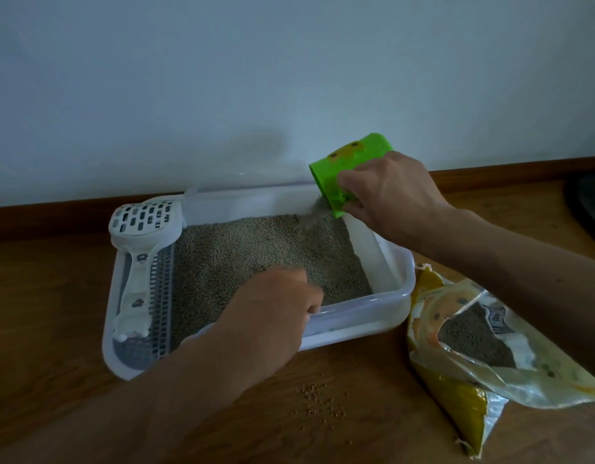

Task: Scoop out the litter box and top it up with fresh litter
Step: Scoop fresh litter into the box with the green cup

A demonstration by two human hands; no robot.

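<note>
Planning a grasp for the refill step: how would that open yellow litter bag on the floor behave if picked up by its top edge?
The litter bag looks like thin, crumpled film, so probably floppy; the top would likely fold rather than hold shape. Grey granules show through its torn opening, so it is likely bottom-heavy and apt to spill if tilted. Stray pellets on the floor suggest they scatter easily.

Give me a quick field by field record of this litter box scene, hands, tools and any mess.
right hand: tips green cup over the box's far right corner, litter pouring out
left hand: at the near rim, fingers curled over the litter
litter box: white, on wooden floor
scoop: white, slotted, resting on the box's left grate
bag: open, lying right of the box
spill: loose grains on floor before the box
</note>
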